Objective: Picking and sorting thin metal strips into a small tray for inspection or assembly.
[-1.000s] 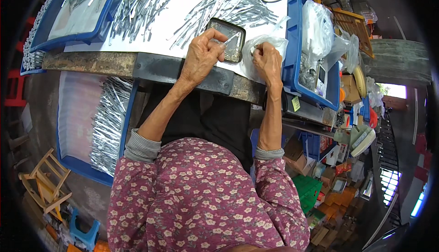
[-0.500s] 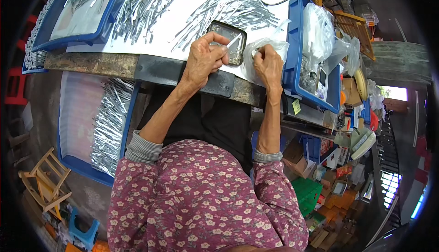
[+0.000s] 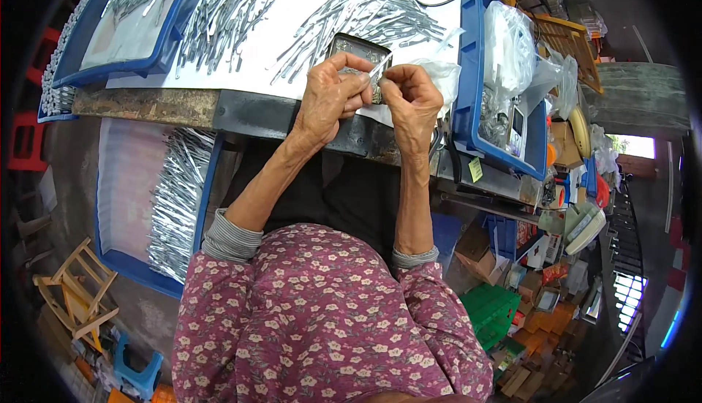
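Observation:
My left hand [image 3: 333, 99] is closed in a pinch on a slim, pale metal strip [image 3: 381, 63] that slants up past the fingertips. Just to its right, my right hand [image 3: 413, 103] has thumb and forefinger pressed together near the strip; whatever they hold is too small to make out. Under both hands lies a small dark-rimmed tray [image 3: 353, 46] with tiny pieces in it, partly covered by the fingers. A clear plastic bag [image 3: 444, 75] sits behind my right hand. Beyond the tray spreads a loose pile of similar metal strips [image 3: 387, 12].
Another strip pile [image 3: 227, 26] lies on the white tabletop, beside a blue tray [image 3: 117, 70] of strips. At the right stands a blue bin [image 3: 468, 129] with plastic bags. Below the table edge, a blue crate [image 3: 139, 264] holds more strips. A black cable [image 3: 439, 6] crosses the far side.
My right hand has moved left from the plastic bag to beside the left hand, near the strip. The left hand has stayed almost in place.

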Demonstrator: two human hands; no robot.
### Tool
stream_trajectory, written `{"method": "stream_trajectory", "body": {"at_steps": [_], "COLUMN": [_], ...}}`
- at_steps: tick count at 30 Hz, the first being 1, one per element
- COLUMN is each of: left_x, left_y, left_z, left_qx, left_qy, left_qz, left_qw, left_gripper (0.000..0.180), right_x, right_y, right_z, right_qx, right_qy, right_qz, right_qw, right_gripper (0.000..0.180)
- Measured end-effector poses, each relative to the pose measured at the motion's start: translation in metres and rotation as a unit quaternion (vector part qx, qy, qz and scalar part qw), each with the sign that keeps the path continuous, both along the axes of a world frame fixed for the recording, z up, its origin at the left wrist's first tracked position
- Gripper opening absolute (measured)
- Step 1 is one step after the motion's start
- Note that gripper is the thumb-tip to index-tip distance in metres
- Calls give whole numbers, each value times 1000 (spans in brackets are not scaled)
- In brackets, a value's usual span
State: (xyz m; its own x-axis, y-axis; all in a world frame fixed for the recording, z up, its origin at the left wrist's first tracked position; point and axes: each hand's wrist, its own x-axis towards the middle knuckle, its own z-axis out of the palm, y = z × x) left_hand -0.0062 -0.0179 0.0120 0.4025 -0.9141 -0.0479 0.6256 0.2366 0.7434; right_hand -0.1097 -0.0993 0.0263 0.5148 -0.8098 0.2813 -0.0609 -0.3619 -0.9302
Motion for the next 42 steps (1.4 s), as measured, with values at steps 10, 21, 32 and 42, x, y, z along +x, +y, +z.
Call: {"method": "stream_trajectory", "body": {"at_steps": [10,21,32,42], "left_x": [1,4,10,-12], "left_y": [1,2,8,-2], "left_z": [-1,-1,1,8], "left_qx": [-2,-12,-21,35], "left_qy": [-13,-5,19,-174], "left_qz": [16,12,-45,154], "left_qw": [1000,1000,999,972], "left_gripper": [16,17,16,6], "right_x": [5,7,2,15], "right_y": [3,4,-6,9], "right_z": [-1,2,1,7], "right_qx": [29,-13,174,142], "right_qy": [-46,-16,-142,-115], "right_qz": [16,4,76,16], "right_qw": [998,1000,972,983], "right_gripper": [14,15,25,25]}}
